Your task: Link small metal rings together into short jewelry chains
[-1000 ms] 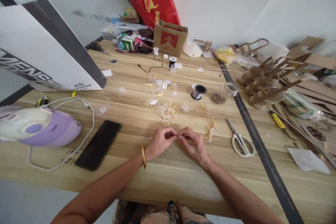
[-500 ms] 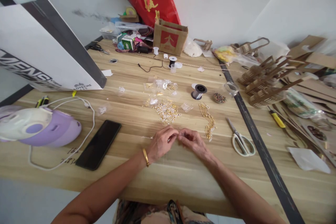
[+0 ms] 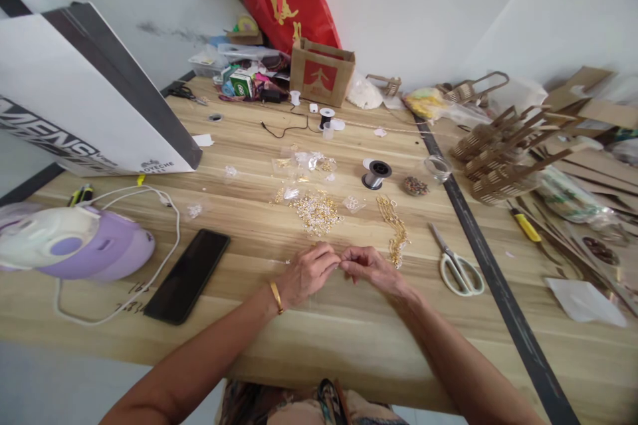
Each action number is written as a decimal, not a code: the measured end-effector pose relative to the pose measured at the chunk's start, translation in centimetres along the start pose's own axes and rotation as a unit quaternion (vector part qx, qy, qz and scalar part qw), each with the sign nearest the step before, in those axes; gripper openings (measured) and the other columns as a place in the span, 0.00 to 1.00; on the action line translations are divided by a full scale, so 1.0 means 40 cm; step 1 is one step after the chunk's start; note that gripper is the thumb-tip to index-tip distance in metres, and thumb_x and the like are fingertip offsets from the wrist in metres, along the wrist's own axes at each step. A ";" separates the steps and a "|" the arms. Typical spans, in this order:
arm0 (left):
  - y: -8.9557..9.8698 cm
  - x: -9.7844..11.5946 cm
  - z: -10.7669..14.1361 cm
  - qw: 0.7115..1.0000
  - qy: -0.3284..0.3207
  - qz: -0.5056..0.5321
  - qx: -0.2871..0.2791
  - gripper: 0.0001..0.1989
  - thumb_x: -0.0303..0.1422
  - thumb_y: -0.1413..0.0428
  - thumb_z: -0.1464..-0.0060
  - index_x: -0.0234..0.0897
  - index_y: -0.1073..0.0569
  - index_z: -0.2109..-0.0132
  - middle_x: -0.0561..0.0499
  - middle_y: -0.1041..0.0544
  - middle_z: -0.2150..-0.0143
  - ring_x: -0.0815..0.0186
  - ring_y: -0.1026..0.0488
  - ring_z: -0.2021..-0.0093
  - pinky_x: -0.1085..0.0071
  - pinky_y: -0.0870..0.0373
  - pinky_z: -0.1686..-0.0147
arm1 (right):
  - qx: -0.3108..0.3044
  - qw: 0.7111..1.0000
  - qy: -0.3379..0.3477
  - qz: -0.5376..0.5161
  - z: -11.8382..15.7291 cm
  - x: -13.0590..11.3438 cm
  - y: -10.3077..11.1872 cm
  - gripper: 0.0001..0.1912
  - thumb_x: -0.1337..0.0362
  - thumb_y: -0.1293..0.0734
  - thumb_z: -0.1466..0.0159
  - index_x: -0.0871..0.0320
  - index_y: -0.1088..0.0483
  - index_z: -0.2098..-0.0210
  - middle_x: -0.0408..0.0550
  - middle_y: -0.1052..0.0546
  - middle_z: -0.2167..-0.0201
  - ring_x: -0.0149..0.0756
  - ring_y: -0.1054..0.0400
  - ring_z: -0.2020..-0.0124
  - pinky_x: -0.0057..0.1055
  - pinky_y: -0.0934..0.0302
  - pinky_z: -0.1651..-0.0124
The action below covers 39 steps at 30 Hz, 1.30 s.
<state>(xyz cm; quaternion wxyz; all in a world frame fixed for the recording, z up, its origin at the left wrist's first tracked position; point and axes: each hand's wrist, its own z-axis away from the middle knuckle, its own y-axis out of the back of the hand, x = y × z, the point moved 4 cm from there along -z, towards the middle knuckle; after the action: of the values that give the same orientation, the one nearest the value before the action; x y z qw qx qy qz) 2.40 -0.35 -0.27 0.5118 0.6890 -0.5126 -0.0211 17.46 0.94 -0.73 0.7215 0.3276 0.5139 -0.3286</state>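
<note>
My left hand [image 3: 310, 272], with a gold bangle [image 3: 276, 297] on its wrist, pinches something too small to make out. Its fingertips meet those of my right hand [image 3: 367, 267], also closed in a pinch. Thin clear thread seems to run near the left hand, but it is faint. Just beyond the fingers lies a pile of gold and clear beads [image 3: 318, 212]. Gold chains [image 3: 395, 232] lie right of the pile, close to my right hand. A spool of clear line [image 3: 377, 174] stands farther back, next to a small heap of dark beads [image 3: 416, 186].
White-handled scissors [image 3: 458, 269] lie at the right, a black phone [image 3: 188, 277] at the left. Beside the phone are a purple and white device [image 3: 84, 242] and a white cable. Small woven baskets [image 3: 503, 159] crowd the right side. Paper bags [image 3: 321, 73] stand at the back.
The fingers of my left hand have curled slightly and shifted, with both hands still meeting at the fingertips. The things on the table have stayed in place.
</note>
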 end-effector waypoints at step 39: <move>0.003 -0.043 -0.031 0.914 0.285 0.286 -0.052 0.06 0.28 0.45 0.48 0.32 0.23 0.68 0.50 0.23 0.72 0.68 0.29 0.70 0.75 0.34 0.69 | 0.078 0.990 0.097 0.062 -0.003 0.006 0.000 0.15 0.52 0.39 0.36 0.59 0.34 0.68 0.42 0.35 0.75 0.29 0.43 0.74 0.26 0.49 0.72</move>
<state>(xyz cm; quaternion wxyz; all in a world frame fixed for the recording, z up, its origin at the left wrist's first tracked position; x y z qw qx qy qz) 2.21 1.76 -0.43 0.6552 0.4625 -0.5186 0.2965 17.48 1.00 -0.99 0.6595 0.4446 0.5327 -0.2894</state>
